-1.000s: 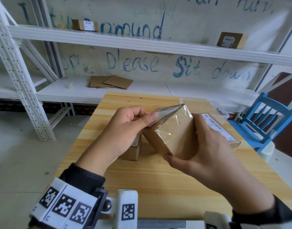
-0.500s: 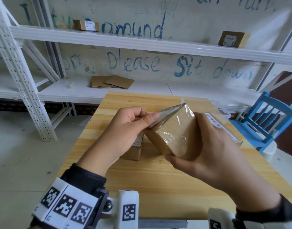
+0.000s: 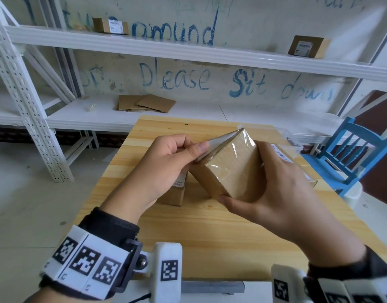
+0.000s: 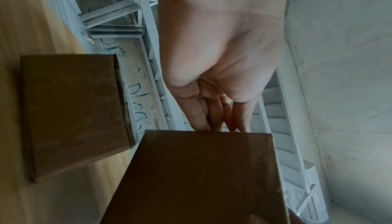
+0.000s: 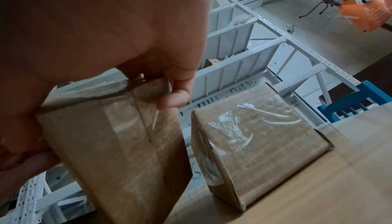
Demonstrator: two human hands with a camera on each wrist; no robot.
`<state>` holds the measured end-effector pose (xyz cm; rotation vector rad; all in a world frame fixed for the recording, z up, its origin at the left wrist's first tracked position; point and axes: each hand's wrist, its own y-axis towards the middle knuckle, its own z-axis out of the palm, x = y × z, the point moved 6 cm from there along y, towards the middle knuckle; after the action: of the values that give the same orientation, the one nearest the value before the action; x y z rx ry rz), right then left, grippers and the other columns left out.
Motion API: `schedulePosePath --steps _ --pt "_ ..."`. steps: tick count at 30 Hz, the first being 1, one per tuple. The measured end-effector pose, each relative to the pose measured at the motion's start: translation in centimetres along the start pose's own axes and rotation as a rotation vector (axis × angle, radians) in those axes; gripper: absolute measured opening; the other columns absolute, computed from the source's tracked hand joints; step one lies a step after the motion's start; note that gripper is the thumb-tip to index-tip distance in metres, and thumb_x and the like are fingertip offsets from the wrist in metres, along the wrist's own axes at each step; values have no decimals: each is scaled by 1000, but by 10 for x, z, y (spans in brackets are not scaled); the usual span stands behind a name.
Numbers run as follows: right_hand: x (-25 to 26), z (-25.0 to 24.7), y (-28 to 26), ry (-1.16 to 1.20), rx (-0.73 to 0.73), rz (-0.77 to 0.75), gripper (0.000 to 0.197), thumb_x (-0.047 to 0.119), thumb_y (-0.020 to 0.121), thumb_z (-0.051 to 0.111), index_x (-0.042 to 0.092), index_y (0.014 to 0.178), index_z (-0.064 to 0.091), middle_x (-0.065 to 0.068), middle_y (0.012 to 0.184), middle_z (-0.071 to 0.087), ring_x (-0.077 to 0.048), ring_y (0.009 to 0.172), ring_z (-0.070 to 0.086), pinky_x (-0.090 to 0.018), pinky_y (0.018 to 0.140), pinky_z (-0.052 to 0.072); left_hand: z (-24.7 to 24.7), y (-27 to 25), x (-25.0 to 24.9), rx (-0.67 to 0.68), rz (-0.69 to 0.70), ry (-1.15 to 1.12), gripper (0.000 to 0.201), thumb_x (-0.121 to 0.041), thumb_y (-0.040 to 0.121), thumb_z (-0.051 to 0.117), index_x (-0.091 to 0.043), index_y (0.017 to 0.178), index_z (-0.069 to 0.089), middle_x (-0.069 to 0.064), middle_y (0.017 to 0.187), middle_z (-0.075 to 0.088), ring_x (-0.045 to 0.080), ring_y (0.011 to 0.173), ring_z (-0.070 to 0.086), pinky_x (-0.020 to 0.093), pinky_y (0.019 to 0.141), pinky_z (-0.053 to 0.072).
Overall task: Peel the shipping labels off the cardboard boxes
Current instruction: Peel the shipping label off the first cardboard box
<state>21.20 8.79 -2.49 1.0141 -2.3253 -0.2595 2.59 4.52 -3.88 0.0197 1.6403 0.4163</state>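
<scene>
White metal shelving (image 3: 131, 43) runs along a wall w/ blue scrawl, a blue chair (image 3: 354, 154) off the desk's right edge, and in front of me the wooden desk (image 3: 210, 226).

I've got the taped cardboard box (image 3: 229, 169) held tilted above the desk's middle, one corner up. My right hand (image 3: 282, 193) wraps it from the right side: thumb along the near lower edge, fingers curled round the far face. In the right wrist view one fingertip (image 5: 172, 101) presses on the tape near the top edge.

My left hand (image 3: 164, 165) is at the box's upper left edge, fingers curled in tight, thumb (image 3: 197, 149) pressed flat against the shipping label (image 3: 218, 139) – looks like a pinch on its edge, thumb vs. index. The label shows only edge-on as a pale glossy strip, so I can't tell how much is lifted. In the left wrist view the fingers (image 4: 201, 115) are bunched together and meet the box's top edge.

2 more boxes sit on the desk: a small box (image 3: 175, 193) under my left hand toward the left edge, and a flat labelled box (image 3: 295, 162) behind my right hand by the right edge. 2 more boxed parcels up on the top shelf, plus flat cardboard sheets (image 3: 146, 103) on the lower shelf.
</scene>
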Motion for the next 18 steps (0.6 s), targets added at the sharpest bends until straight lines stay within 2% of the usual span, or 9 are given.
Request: schedulePosePath --steps 2,5,9,12,15,18 --pt "-1 0 0 -13 0 0 83 81 57 68 29 118 46 22 82 52 2 77 53 -16 59 35 0 0 1 -2 -1 -1 33 -29 94 65 -30 61 68 -1 78 73 9 79 69 24 86 56" --pt "-1 -1 1 -26 -12 -3 85 81 57 68 28 120 47 24 84 51 -7 75 48 -13 61 36 0 1 1 -4 1 -5 34 -28 95 65 -30 60 68 -2 77 73 9 79 69 22 84 56" --pt "-1 -1 1 -30 -1 -3 85 81 57 68 27 120 48 23 85 52 -7 76 48 -14 62 37 0 1 1 0 -1 2 35 -27 95 65 -30 60 67 -2 76 73 8 78 69 21 82 55" --pt "-3 -1 2 -23 5 3 85 83 56 67 26 117 48 20 85 54 -6 76 52 -22 60 37 1 1 1 -5 -3 -10 34 -24 96 65 -26 62 66 0 76 73 9 77 70 18 77 55" --pt "-3 -1 1 -20 5 4 85 83 56 66 25 116 48 18 82 54 -3 76 53 -21 57 34 0 1 2 -14 -8 -7 28 -24 96 65 -20 68 65 3 79 73 11 78 70 22 82 58" --pt "-2 -1 1 -20 8 0 85 83 57 67 25 117 48 18 82 53 -2 75 53 -21 57 33 0 1 2 -14 -11 4 27 -23 96 64 -18 70 64 1 78 73 10 78 70 20 80 56"
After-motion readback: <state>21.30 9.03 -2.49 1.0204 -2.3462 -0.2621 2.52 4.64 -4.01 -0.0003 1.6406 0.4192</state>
